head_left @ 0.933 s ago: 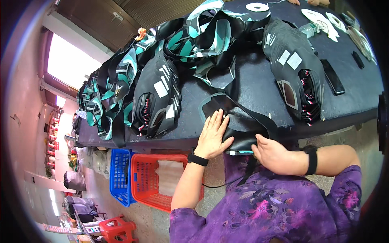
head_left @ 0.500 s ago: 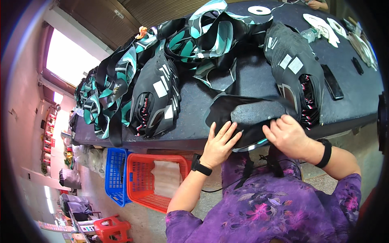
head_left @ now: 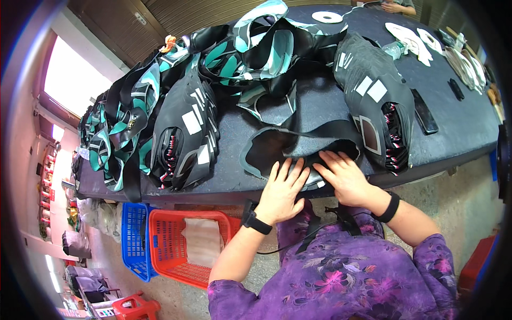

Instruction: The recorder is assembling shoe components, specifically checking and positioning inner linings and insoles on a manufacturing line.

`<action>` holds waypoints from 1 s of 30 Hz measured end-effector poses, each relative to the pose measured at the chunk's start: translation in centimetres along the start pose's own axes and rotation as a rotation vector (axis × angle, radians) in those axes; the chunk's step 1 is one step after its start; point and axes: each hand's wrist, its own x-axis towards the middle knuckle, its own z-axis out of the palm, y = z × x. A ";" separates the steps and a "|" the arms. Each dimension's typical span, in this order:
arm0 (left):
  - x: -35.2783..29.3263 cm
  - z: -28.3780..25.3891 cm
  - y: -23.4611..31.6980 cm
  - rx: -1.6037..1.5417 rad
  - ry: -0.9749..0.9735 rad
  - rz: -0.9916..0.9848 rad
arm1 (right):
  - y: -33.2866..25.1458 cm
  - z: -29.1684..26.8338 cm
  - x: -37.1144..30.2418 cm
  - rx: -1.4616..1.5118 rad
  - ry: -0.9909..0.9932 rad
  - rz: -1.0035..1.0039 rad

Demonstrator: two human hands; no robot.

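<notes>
A black shoe upper piece (head_left: 266, 148), curved and with a grey edge, lies near the table's front edge. On its near side rests my left hand (head_left: 286, 186), fingers stretched flat over the dark material. My right hand (head_left: 344, 176) lies beside it on the same piece, fingers spread and pressing down. A layered stack of black shoe uppers (head_left: 368, 98) with white patches stands just right of the piece. Another such stack (head_left: 186, 117) is to its left, apart from my hands.
Tangled strips of black and teal uppers (head_left: 133, 101) cover the table's left and back. A phone (head_left: 424, 111), a plastic bottle (head_left: 393, 50) and white rolls (head_left: 327, 17) lie farther right and back. Red (head_left: 160, 256) and blue baskets (head_left: 133, 256) stand below the front edge. Another person's hand (head_left: 392, 7) shows at the far edge.
My right hand has released the piece's right side and now lies flat beside the left. The piece has spread open with its edges curling. The whole view has shifted slightly.
</notes>
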 end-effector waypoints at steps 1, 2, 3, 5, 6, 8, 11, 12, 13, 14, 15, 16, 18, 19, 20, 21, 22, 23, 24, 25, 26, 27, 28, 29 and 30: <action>0.2 0.6 0.2 -0.001 0.026 0.001 | -0.4 0.5 0.3 0.038 0.016 0.014; 0.3 1.1 0.3 -0.003 0.051 0.001 | -0.7 0.8 0.7 0.077 0.031 0.028; 0.2 1.6 0.2 -0.007 0.048 -0.004 | -1.1 0.8 1.0 0.079 0.043 0.036; 0.2 2.4 0.0 0.013 0.112 -0.022 | -0.7 1.2 1.2 0.092 0.063 0.029; 0.3 2.5 0.1 0.009 0.107 -0.026 | -0.7 1.5 1.3 0.103 0.088 0.024; 0.6 2.7 0.2 -0.029 0.201 -0.067 | -0.6 1.7 0.6 0.073 0.125 0.015; 0.3 2.9 -0.3 0.008 0.198 -0.042 | -0.2 2.2 -0.4 0.173 0.247 -0.046; 0.4 2.9 -0.4 0.024 0.198 -0.020 | -0.2 2.2 -0.7 0.170 0.251 -0.044; 0.4 2.8 -0.3 -0.006 0.232 -0.010 | -0.1 2.1 -0.9 0.185 0.261 -0.062; 0.3 2.9 -0.5 -0.001 0.235 -0.004 | 0.0 2.0 -1.1 0.200 0.272 -0.081; 0.4 3.0 -0.6 0.007 0.283 0.039 | 0.2 1.8 -1.4 0.215 0.316 -0.108; 0.5 3.0 -0.7 0.015 0.330 0.082 | 0.5 1.7 -1.8 0.207 0.327 -0.110; 0.6 2.7 -0.8 0.008 0.388 0.112 | 0.9 1.5 -2.3 0.351 0.323 -0.117; 0.6 2.5 -0.8 0.002 0.371 0.148 | 0.9 1.3 -2.2 0.366 0.331 -0.083; 0.6 2.1 -0.9 -0.002 0.354 0.183 | 0.9 0.8 -2.2 0.363 0.344 -0.091; 0.6 1.3 -0.6 -0.013 0.362 0.217 | 0.3 -1.2 -1.6 0.271 0.318 -0.082; 0.9 0.1 0.2 -0.024 0.381 0.230 | -0.1 -2.7 -1.1 0.171 0.294 -0.063; 1.1 -1.0 0.7 -0.022 0.377 0.252 | 0.1 -3.3 -0.5 0.103 0.356 -0.107; 1.0 -2.4 1.1 -0.015 0.371 0.272 | 0.0 -4.7 0.4 0.032 0.366 -0.145; 1.3 -4.0 1.6 -0.009 0.421 0.303 | 0.5 -5.3 0.8 0.019 0.309 -0.162; 1.3 -5.3 1.5 0.070 0.401 0.301 | 0.9 -5.9 1.2 0.007 0.251 -0.180; 1.2 -7.0 1.7 0.107 0.451 0.281 | 0.6 -7.1 1.7 0.079 0.306 -0.205; 1.1 -8.8 1.9 0.149 0.503 0.255 | 0.2 -8.1 2.1 0.078 0.318 -0.216; 1.2 -10.0 2.0 0.196 0.633 0.273 | -0.1 -9.1 2.3 0.246 0.340 -0.204; 1.1 -11.5 2.3 0.231 0.674 0.252 | -0.3 -10.0 2.3 0.409 0.360 -0.186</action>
